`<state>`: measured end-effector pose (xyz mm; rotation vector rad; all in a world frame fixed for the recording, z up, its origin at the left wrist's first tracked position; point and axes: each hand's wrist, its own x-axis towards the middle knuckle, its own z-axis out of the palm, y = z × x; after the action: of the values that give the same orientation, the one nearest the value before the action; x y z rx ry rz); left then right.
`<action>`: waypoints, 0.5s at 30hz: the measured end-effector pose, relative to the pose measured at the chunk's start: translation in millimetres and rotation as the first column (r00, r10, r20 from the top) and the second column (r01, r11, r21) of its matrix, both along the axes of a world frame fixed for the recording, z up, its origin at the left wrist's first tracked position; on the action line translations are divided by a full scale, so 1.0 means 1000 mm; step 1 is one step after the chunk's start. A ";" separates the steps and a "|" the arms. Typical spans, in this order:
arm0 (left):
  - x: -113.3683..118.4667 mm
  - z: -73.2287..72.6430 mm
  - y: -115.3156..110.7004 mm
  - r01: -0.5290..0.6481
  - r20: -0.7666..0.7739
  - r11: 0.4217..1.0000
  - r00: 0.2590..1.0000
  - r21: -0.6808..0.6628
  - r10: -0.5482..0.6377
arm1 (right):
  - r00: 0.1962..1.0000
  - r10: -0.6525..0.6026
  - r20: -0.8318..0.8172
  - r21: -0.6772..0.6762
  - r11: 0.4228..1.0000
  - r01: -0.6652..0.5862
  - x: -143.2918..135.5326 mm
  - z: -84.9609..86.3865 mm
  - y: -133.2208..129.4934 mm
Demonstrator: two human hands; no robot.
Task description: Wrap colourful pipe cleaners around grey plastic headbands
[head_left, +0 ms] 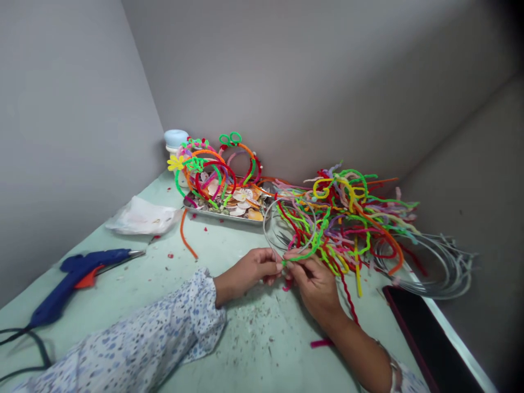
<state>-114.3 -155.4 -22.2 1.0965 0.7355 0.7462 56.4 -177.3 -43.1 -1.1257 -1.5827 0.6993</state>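
Observation:
My left hand (256, 271) pinches the lower end of a thin wire hoop (265, 221), which stands upright above the fingers. Close beside it, almost touching, my right hand (313, 281) has its fingers closed on a bright green pipe cleaner (321, 232). The green strand runs from the fingertips up to the right, and its near end meets the wire between both hands. Behind the hoop lies a large pile of coloured pipe cleaners (347, 202).
A blue glue gun (61, 289) and a plastic bag (143, 215) lie left. A metal tray (229, 217) holds shells, with decorated hoops (208, 164) around it. Wire hoops (442, 273) and a black phone-like slab (429, 338) are right. A blue-lidded container (176, 139) stands at the back.

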 end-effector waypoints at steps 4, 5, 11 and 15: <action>0.000 0.001 -0.001 -0.010 0.018 1.000 1.000 0.000 0.010 | 0.999 -0.018 0.043 0.064 0.998 0.015 0.000 0.003 -0.001; 0.000 0.001 -0.001 -0.008 0.033 1.000 0.999 -0.008 0.008 | 0.999 -0.018 0.046 0.068 0.998 0.015 0.000 0.003 -0.001; 0.001 0.003 -0.001 -0.020 0.056 0.998 0.998 -0.060 0.024 | 0.998 -0.021 0.062 0.074 0.997 0.016 0.000 0.004 -0.001; 0.002 0.001 0.000 -0.020 0.011 1.000 1.000 -0.022 0.021 | 0.996 -0.015 0.083 0.090 0.996 0.007 0.000 0.006 -0.002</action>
<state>-112.2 -155.0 -20.7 1.0654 0.7444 0.7598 56.4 -179.2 -37.3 -1.1095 -1.6610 0.5747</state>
